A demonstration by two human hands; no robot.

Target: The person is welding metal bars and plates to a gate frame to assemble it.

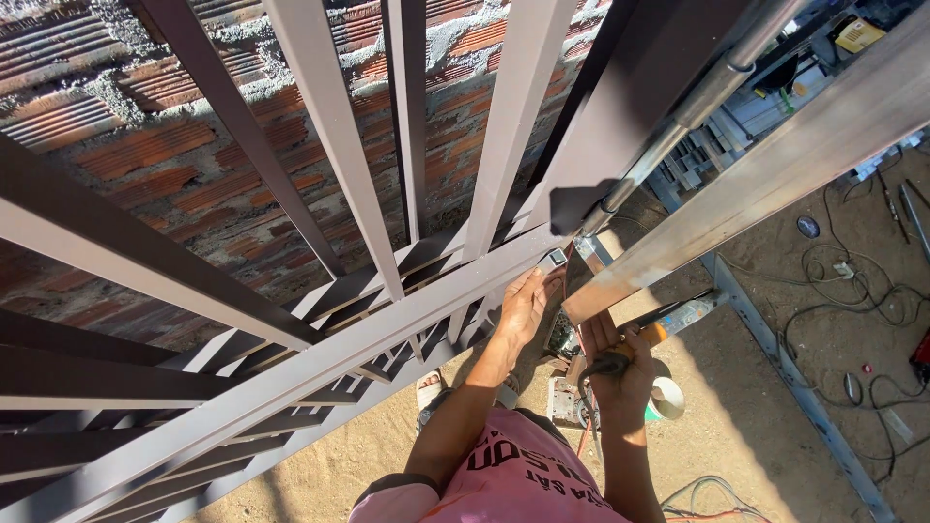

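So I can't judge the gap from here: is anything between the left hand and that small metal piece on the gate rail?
Nothing visible: the left hand reaches up with its fingertips at the small metal piece on the gate rail.

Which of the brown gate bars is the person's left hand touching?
The long slanted rail running from lower left to its open end by the left hand. The upright bars above are untouched; the right hand grips a tool.

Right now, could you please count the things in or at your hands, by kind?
Hands: 2 (left hand, right hand)
Metal cap at the left fingertips: 1
Tool in the right hand: 1
White roll by the right hand: 1
Total: 5
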